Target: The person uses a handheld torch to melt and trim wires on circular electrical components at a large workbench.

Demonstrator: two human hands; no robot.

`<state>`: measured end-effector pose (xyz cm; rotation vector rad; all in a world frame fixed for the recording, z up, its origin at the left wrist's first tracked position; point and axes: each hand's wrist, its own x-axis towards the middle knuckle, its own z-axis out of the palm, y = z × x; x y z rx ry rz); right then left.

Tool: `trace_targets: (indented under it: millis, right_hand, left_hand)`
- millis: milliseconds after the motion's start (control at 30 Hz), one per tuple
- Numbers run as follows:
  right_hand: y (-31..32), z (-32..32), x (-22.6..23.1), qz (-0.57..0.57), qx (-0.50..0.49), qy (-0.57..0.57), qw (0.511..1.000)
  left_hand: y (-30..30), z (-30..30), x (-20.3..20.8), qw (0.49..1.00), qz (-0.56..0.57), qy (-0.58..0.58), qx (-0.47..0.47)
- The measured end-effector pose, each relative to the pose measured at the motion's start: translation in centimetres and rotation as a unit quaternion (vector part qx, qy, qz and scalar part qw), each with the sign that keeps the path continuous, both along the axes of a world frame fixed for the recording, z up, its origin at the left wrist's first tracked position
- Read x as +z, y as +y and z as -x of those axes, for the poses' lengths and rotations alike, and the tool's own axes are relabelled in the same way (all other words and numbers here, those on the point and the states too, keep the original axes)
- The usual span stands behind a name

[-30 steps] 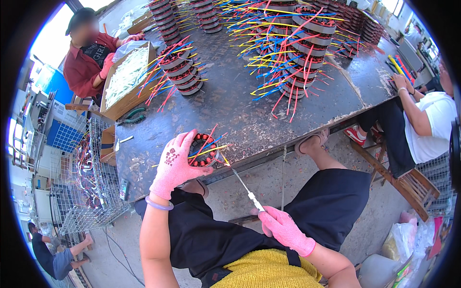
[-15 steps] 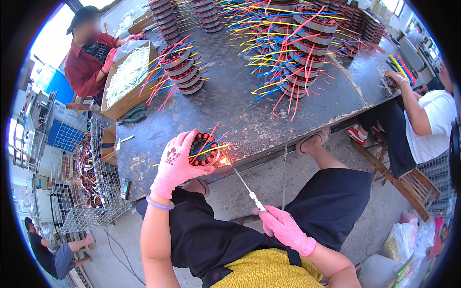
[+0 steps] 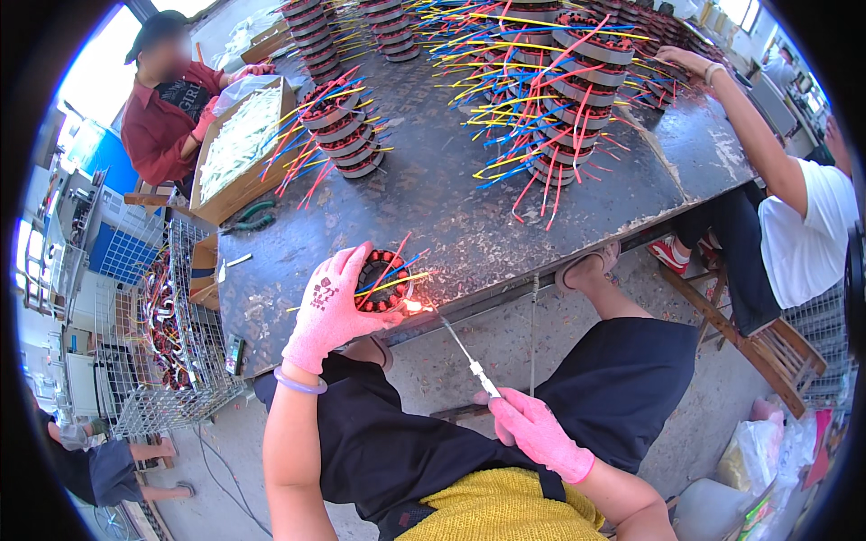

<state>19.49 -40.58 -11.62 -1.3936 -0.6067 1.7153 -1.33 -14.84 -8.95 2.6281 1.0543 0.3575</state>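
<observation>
My left hand (image 3: 327, 302), in a pink work glove, is closed around a motor stator (image 3: 386, 281) at the table's near edge. Red windings line the ring, and red, blue and yellow leads stick out of it. In my right hand (image 3: 538, 435), gloved alike, is a slim torch (image 3: 471, 359) with a thin metal tube and a white fitting. Its tip points up and left at the stator. A bright orange flame (image 3: 417, 307) glows between the tip and the stator's lower right edge, close to my left fingertips.
Stacked stators (image 3: 577, 99) with bristling leads stand on the dark table (image 3: 433, 207); a shorter stack (image 3: 347, 135) is farther left. Green-handled pliers (image 3: 253, 216) lie near a cardboard box (image 3: 216, 200). A wire basket (image 3: 171, 397) stands left. Co-workers sit at left and right.
The flame looks brighter and fuller; both my hands hold nearly still. The right co-worker's arm has reached farther over the table. A person at lower left has shifted.
</observation>
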Motion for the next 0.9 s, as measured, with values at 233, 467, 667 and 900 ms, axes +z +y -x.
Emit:
trace_targets:
  millis: [233, 467, 667, 900]
  right_hand:
    - [-0.3, -0.2, -0.6, -0.017, -0.017, 0.002, 1.000]
    - [0.1, -0.2, 0.2, -0.016, -0.008, -0.018, 1.000]
    - [0.0, -0.2, 0.1, -0.028, -0.012, -0.002, 1.000]
    - [0.2, -0.3, 0.8, -0.012, -0.014, -0.009, 1.000]
  left_hand:
    - [0.2, 0.4, -0.1, 0.998, 0.017, -0.027, -0.050]
    - [0.2, 0.3, 0.5, 0.996, 0.020, -0.034, -0.077]
    - [0.1, 0.2, 0.5, 0.997, 0.027, -0.044, -0.066]
    - [0.1, 0.2, 0.5, 0.997, 0.034, -0.036, -0.060]
